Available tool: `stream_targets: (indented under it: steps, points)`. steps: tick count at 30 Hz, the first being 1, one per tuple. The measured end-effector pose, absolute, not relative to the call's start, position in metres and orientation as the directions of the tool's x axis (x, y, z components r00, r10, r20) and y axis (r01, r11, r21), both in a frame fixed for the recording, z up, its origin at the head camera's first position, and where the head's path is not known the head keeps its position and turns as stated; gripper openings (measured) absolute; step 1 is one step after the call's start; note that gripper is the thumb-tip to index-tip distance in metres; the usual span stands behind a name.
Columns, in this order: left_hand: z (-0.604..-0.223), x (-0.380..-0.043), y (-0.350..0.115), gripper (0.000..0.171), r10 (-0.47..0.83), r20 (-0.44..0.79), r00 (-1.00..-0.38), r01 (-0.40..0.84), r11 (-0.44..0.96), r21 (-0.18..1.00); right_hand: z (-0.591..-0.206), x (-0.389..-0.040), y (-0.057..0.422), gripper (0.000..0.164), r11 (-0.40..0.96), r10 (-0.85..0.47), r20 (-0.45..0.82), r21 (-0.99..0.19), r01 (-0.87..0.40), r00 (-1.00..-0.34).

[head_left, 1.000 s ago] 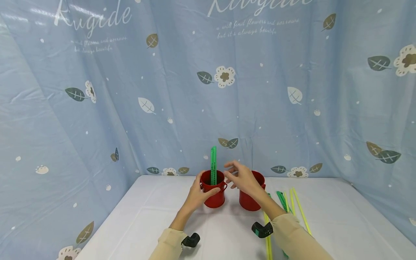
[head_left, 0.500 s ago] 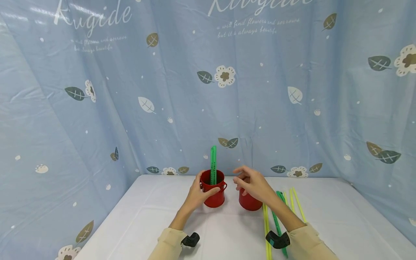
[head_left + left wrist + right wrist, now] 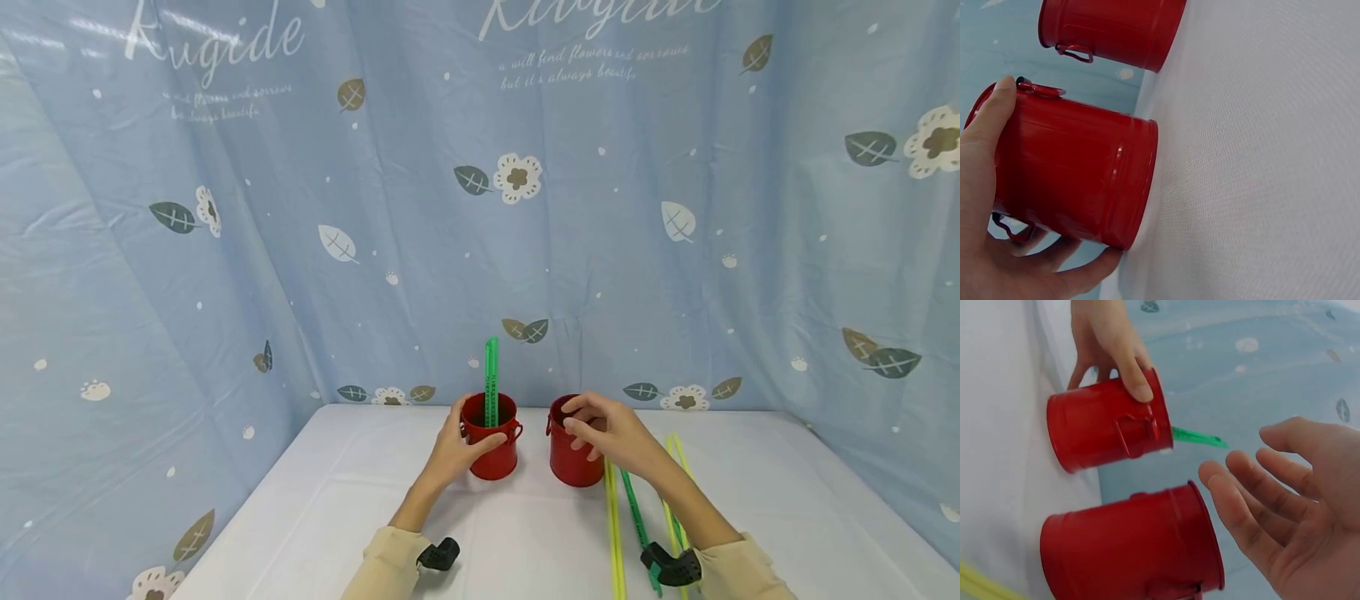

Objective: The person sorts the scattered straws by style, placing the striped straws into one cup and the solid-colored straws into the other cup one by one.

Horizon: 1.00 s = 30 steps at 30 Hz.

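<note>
My left hand (image 3: 453, 454) grips the left red metal bucket (image 3: 495, 462), thumb near its rim and fingers round the far side, as the left wrist view shows with the bucket (image 3: 1072, 169) standing on the cloth. Long green sticks (image 3: 491, 383) with dark markings rise from inside it; their tips (image 3: 1200, 437) also show in the right wrist view. Over the rim of a second red bucket (image 3: 573, 465) hovers my right hand (image 3: 615, 435), fingers loosely bent and nothing between them. In the right wrist view this hand (image 3: 1297, 500) is beside that bucket's mouth (image 3: 1204, 531).
Yellow sticks (image 3: 615, 533) and a green stick (image 3: 636, 512) lie on the white tablecloth (image 3: 337, 500) right of the second bucket. More yellow sticks (image 3: 681, 454) lie partly under my right forearm. A blue patterned curtain (image 3: 420, 250) hangs behind.
My right hand has moved right, from near the left bucket to over the second bucket's rim. The left hand stays on its bucket.
</note>
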State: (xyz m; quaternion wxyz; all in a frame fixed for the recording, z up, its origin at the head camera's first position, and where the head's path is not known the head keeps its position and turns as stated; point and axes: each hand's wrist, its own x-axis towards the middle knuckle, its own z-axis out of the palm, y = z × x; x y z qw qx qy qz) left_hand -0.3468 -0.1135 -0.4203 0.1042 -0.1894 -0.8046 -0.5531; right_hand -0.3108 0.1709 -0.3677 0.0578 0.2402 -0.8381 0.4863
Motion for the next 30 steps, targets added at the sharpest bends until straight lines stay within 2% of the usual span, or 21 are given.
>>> stream_targets:
  steps: [15,20,30]
  points:
    - [-0.424,-0.349,-0.114,0.084,0.185,0.368,-0.911,0.410,0.311,0.857,-0.367,-0.313,0.204,0.037,0.436,-0.293,0.334,-0.787,-0.436,-0.896]
    - [-0.422,-0.351,-0.114,0.083,0.192,0.371,-0.909,0.415,0.316,0.853,-0.367,-0.318,0.220,0.039,0.497,-0.238,0.315,-0.773,-0.394,-0.919]
    - [-0.450,-0.377,-0.117,0.086,0.171,0.367,-0.914,0.405,0.353,0.843,-0.380,-0.323,0.229,0.038,0.559,-0.164,0.210,-0.785,-0.266,-0.964]
